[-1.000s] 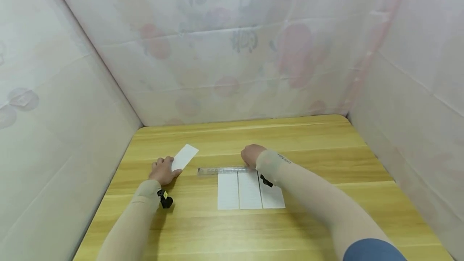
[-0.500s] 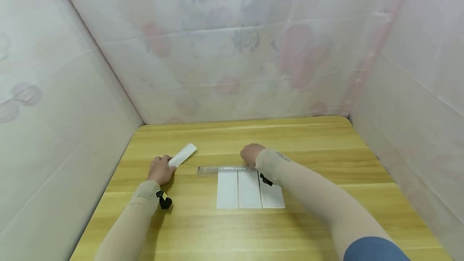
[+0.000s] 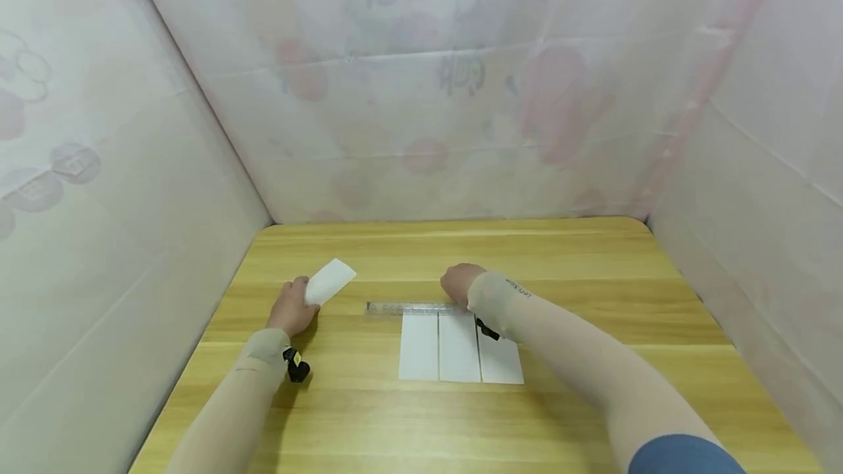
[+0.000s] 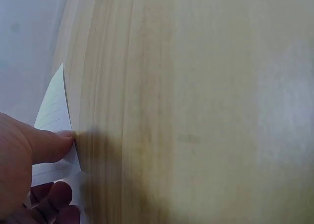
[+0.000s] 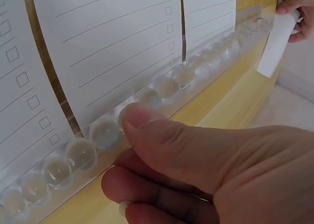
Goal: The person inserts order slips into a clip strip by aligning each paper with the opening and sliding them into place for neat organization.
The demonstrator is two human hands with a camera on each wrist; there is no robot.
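My left hand [image 3: 293,307] pinches a white paper slip [image 3: 331,282] at the left of the table. In the left wrist view the thumb lies over the lined slip [image 4: 53,109], with curled fingers below it. My right hand [image 3: 461,284] holds a long clear strip [image 3: 395,309] with a row of round bumps. The right wrist view shows the thumb on the strip's bumps [image 5: 81,153] and the other fingers curled beneath. Against the strip lie three lined slips with small checkboxes: a left one [image 3: 418,348], a middle one [image 3: 459,350] and a right one [image 3: 503,363], partly under the forearm.
The wood-grain table [image 3: 369,423] has rounded far corners. Pale printed fabric walls [image 3: 421,115] stand at its back and both sides. A black wrist camera [image 3: 296,365] sits on the left wrist, and another [image 3: 487,329] on the right.
The left hand has gripped the slip and lifted and bent it; the thumb has drawn in over its near end. The right hand, strip and three slips stay in place.
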